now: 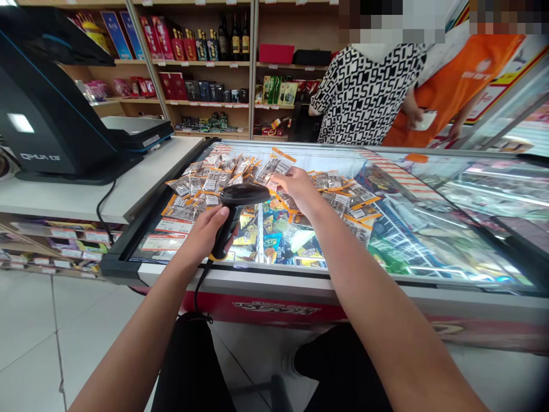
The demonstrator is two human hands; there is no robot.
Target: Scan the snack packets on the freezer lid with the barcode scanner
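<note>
My left hand (pixel 210 229) is wrapped round the handle of a black barcode scanner (pixel 244 194), its head pointing right over the glass lid. A cord hangs from the scanner's base. My right hand (pixel 295 186) pinches a small clear snack packet with orange edges (pixel 277 163), lifted slightly at the back of the pile. Similar packets (pixel 212 180) lie heaped on the chest freezer's glass top to the left, and more packets (pixel 343 197) lie to the right of my wrist. Through the glass, colourful packs (pixel 274 243) show inside the freezer.
A white counter (pixel 146 166) at left carries a black checkout terminal (pixel 55 114). Shelves (pixel 206 63) with bottles and boxes line the back. Two people stand behind the freezer, one in a patterned shirt (pixel 364 97), one in an orange apron (pixel 458 80). Price labels (pixel 165 241) lie at the front left.
</note>
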